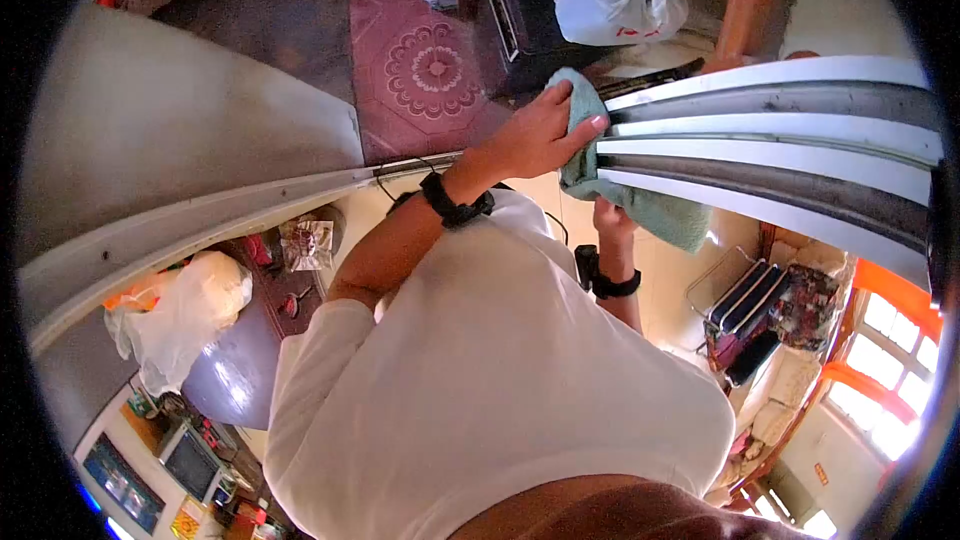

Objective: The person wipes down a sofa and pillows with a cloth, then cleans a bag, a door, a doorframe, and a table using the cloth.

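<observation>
A green cloth (582, 155) is wrapped over the end of a white grooved frame (760, 135). My left hand (535, 135) grips the cloth's upper part, with its thumb on the near side of the frame's end and its fingers pressed on the cloth. My right hand (613, 222) is lower and closed at the underside of the cloth, its fingertips partly hidden. A loose end of the cloth drapes to the right below the frame. Both wrists wear black bands.
A white plastic bag (622, 0) sits on a dark case beyond the frame. A patterned red mat (430, 70) lies on the floor. At left, a pale panel (200, 100) stands above a rail, near a table with a clear bag (185, 310). A folding chair (750, 300) stands at right.
</observation>
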